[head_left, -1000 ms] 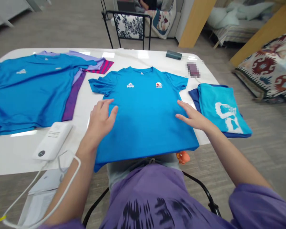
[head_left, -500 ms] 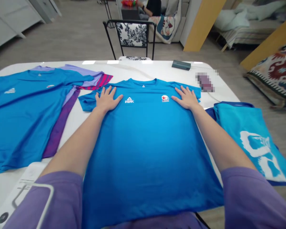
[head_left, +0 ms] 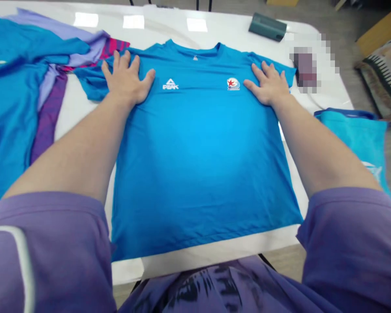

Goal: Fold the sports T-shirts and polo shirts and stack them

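Observation:
A blue T-shirt [head_left: 198,165] lies spread flat, front side up, its collar toward the far edge of the table. White PEAK lettering and a small round red-and-white badge mark its chest. My left hand [head_left: 125,80] rests palm down near the left shoulder, fingers spread. On the opposite shoulder, beside the badge, my right hand [head_left: 267,83] presses flat with its fingers apart. Neither hand grips the cloth. Light creases run across the upper chest and along the lower hem.
Left of the shirt, another blue T-shirt [head_left: 9,104] overlaps lilac and purple-pink garments [head_left: 48,117]. A turquoise cloth [head_left: 352,134] lies at the right edge of the white table [head_left: 215,26]. A dark green case [head_left: 267,27] and a pixelated phone-like object [head_left: 306,69] sit at the far right.
My view has tilted down and come closer, so the chair and the person in the background have left it. Both hands stay on the shirt's shoulders; its hem now lies fully on the table.

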Demonstrator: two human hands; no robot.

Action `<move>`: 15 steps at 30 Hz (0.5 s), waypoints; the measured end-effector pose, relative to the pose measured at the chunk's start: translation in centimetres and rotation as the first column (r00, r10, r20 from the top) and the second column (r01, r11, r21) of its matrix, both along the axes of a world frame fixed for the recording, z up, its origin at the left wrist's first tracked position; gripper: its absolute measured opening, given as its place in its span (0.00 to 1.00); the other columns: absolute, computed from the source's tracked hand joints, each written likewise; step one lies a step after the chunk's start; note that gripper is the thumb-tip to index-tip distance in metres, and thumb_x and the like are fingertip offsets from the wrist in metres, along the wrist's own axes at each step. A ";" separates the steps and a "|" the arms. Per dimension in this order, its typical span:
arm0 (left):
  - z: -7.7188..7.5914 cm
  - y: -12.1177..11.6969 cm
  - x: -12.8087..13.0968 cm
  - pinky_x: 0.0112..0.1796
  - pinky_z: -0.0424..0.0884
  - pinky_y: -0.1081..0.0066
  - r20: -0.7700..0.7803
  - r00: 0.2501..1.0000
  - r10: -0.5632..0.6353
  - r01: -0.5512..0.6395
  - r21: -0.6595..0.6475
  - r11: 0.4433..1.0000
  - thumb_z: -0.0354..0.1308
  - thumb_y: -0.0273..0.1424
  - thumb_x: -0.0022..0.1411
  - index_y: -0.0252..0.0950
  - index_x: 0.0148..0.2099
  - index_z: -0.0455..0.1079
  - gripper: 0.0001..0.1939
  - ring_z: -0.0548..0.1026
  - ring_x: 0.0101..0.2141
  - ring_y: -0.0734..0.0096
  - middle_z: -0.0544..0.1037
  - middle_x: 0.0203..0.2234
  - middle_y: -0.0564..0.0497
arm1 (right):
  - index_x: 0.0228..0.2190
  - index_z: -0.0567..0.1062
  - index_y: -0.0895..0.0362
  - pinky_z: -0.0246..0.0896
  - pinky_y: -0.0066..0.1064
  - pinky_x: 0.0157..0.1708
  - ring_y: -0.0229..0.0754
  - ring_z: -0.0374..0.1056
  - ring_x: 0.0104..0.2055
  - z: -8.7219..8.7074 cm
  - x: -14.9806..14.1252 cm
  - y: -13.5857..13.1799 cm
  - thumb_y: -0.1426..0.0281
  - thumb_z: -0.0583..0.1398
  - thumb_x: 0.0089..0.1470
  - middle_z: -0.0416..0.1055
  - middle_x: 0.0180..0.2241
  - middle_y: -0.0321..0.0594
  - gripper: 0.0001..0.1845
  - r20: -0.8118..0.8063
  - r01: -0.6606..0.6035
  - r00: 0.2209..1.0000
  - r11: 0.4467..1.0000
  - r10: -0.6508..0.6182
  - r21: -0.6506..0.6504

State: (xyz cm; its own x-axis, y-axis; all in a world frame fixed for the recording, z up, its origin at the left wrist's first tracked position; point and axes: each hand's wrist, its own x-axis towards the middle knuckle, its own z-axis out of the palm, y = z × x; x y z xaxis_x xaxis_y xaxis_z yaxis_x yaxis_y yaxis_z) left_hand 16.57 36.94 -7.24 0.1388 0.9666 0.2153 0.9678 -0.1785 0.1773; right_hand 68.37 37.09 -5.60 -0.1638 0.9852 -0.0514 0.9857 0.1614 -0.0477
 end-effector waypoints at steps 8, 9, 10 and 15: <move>3.9 -15.5 3.0 0.81 0.35 0.39 0.117 0.992 -0.049 0.055 -0.042 0.998 0.47 0.55 0.86 0.24 0.86 0.50 0.46 0.39 0.85 0.37 0.45 0.86 0.33 | 0.85 0.48 0.60 0.21 0.71 0.84 0.68 0.36 0.88 2.8 -5.8 -14.3 0.40 0.48 0.80 0.42 0.86 0.53 0.50 -0.185 -0.085 0.977 0.987 0.110 0.138; 3.9 -18.8 3.2 0.82 0.35 0.39 0.109 0.992 -0.061 0.071 -0.086 0.994 0.51 0.55 0.84 0.27 0.87 0.47 0.47 0.38 0.85 0.38 0.44 0.86 0.35 | 0.85 0.47 0.58 0.23 0.71 0.85 0.69 0.37 0.88 3.0 -6.0 -17.7 0.40 0.48 0.79 0.42 0.86 0.52 0.51 -0.191 -0.114 0.972 0.985 0.137 0.130; 3.8 -22.3 3.3 0.82 0.36 0.39 0.101 0.991 -0.084 0.095 -0.114 0.989 0.52 0.55 0.84 0.27 0.88 0.44 0.49 0.38 0.85 0.40 0.43 0.86 0.35 | 0.86 0.46 0.55 0.25 0.70 0.85 0.68 0.37 0.88 3.1 -5.9 -21.4 0.39 0.49 0.78 0.42 0.86 0.49 0.52 -0.187 -0.145 0.968 0.982 0.166 0.121; 1.6 -37.3 3.6 0.82 0.41 0.39 0.098 0.991 -0.088 0.102 -0.143 0.984 0.44 0.59 0.83 0.35 0.90 0.40 0.49 0.41 0.85 0.42 0.45 0.86 0.39 | 0.85 0.30 0.37 0.34 0.67 0.87 0.62 0.37 0.88 1.3 -2.4 -36.4 0.39 0.51 0.74 0.35 0.86 0.28 0.54 -0.152 -0.205 0.965 0.976 0.214 0.075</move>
State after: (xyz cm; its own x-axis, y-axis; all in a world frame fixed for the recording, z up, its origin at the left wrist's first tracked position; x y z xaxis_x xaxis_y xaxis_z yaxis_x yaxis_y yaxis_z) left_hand 20.20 -0.39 -5.65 0.2181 0.9720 0.0870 0.9264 -0.2343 0.2947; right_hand 65.93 0.69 -4.26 -0.3686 0.9284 0.0479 0.9101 0.3708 -0.1851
